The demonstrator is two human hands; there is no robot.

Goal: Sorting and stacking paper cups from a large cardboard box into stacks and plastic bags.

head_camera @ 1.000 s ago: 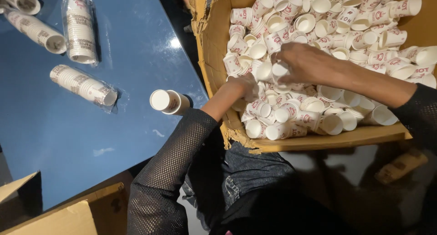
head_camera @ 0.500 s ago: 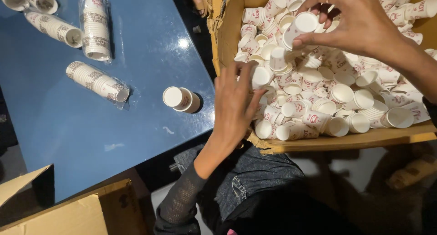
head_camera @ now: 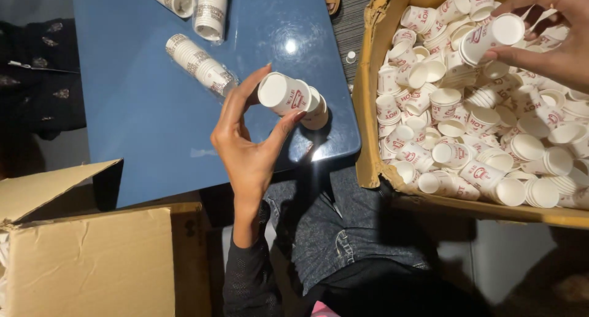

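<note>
Holding a white paper cup [head_camera: 284,93] on its side between thumb and fingertips, the left hand [head_camera: 251,142] hovers over the near edge of the blue table [head_camera: 135,108], the cup touching a short stack [head_camera: 316,110] behind it. Farther right, the right hand [head_camera: 552,41] pinches another cup [head_camera: 491,38] above the cardboard box [head_camera: 368,108] full of loose cups. Wrapped cup sleeves [head_camera: 199,64] lie farther back on the table.

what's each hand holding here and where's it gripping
Left hand holds a short stack of paper cups by its sides; right hand holds a single paper cup by its sides.
</note>
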